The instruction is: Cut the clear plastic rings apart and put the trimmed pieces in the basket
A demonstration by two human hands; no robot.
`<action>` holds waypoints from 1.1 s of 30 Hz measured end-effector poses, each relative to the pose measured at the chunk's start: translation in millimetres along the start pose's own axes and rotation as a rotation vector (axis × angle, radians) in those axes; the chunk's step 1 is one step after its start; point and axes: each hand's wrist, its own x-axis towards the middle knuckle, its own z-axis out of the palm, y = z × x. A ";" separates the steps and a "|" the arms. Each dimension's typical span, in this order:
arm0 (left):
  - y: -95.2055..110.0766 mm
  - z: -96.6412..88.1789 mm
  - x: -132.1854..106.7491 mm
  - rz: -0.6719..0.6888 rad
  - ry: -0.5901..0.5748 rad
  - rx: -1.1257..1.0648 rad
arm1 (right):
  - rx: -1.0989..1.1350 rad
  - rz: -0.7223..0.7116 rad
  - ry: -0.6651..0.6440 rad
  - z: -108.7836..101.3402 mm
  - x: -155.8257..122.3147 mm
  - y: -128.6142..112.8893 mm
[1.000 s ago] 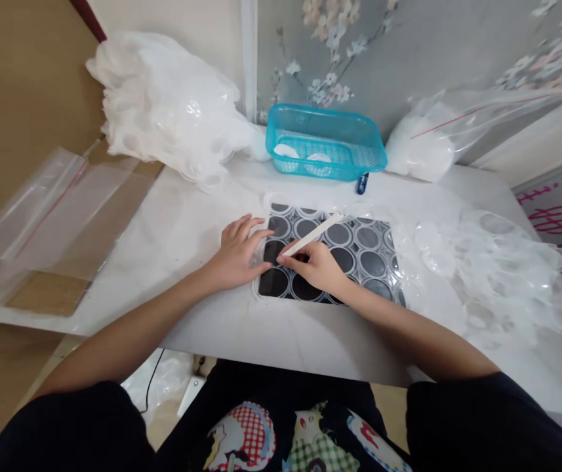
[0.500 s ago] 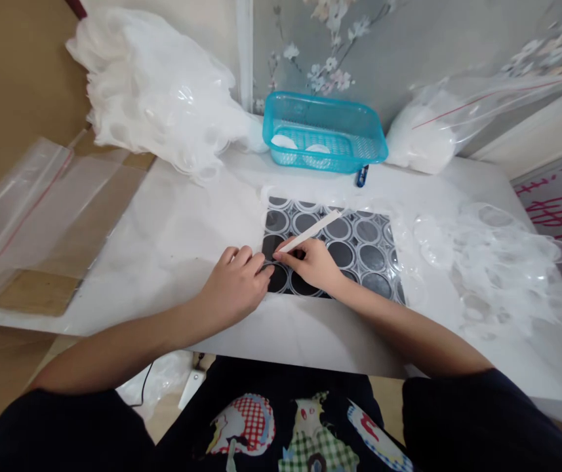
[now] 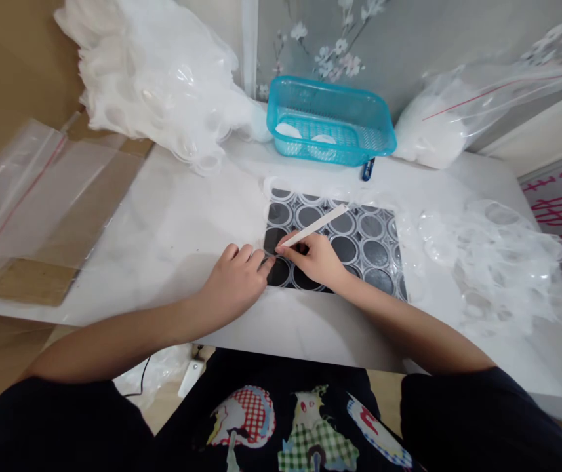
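Note:
A dark sheet (image 3: 359,246) printed with rows of grey ringed circles lies on the white table under thin clear film. My right hand (image 3: 316,259) is closed around a flat white stick (image 3: 316,225), held like a pen, its lower tip at a circle near the sheet's left end. My left hand (image 3: 234,283) rests at the sheet's front left corner, fingers curled together and fingertips pressing the film beside the stick's tip. I cannot make out anything held in it.
A turquoise basket (image 3: 332,121) with white discs stands at the back, a small blue clip (image 3: 368,169) in front of it. Heaps of clear plastic pieces (image 3: 153,72) lie back left and right (image 3: 501,262). A zip bag (image 3: 458,118) sits back right, flat bags (image 3: 29,190) on the left.
My left hand has slid from lying flat on the sheet's left edge down to its front corner, and its fingers have curled. The right hand and stick stayed nearly in place.

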 end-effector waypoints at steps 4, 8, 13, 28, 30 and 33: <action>0.9 1.2 0.6 -0.004 -0.014 -0.035 | -0.042 -0.083 0.035 0.3 -1.7 3.3; -1.7 1.1 2.4 -0.009 -0.091 -0.069 | -0.268 -0.337 0.002 2.8 -11.1 9.4; -7.8 0.6 4.6 -0.034 -0.152 -0.192 | -0.572 -0.620 -0.053 2.1 -16.2 10.3; 3.4 -0.3 11.3 -0.006 0.038 -0.322 | -0.218 -0.110 0.226 -59.4 -14.5 8.9; 10.0 0.9 15.7 0.031 0.021 -0.284 | -0.085 0.020 0.171 -49.2 -36.1 21.0; 17.1 3.1 23.8 0.054 -0.073 -0.204 | 0.022 0.027 0.168 -43.7 -45.0 31.9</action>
